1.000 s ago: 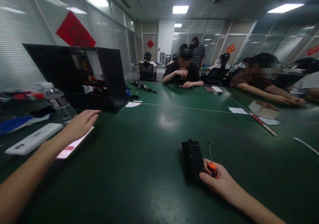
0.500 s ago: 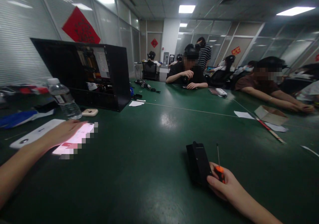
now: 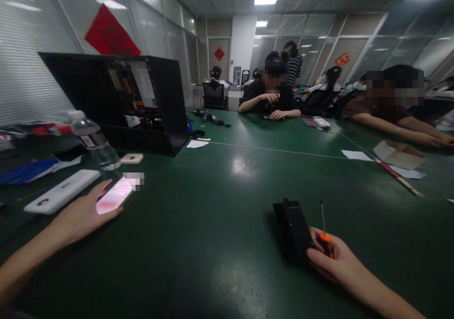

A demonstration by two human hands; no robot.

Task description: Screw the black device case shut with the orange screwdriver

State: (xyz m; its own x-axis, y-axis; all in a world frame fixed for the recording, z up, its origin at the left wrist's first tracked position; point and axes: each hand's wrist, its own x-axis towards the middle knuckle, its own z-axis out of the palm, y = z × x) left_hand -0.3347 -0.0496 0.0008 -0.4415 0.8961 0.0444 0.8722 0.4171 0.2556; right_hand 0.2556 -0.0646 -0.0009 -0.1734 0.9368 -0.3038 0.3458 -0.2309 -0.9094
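Observation:
My left hand grips a smartphone by its two long edges, its screen lit pink and white. Beside that hand lies a white power bank-like slab. At the right, my right hand is closed around an orange-and-black screwdriver, whose shaft points up. The same hand's thumb and fingers also pinch the edge of a black box-shaped metal part, tilted over the green table. Part of the screwdriver's handle is hidden in the palm.
An open black computer case stands at the left, behind a water bottle and a small cream case. Blue gloves lie far left. A cardboard box and paper are at the right. Co-workers sit across the table.
My left hand has gone from lying over the phone's side to gripping it by its edges, with the phone turned slightly. The right hand still holds the screwdriver and black part.

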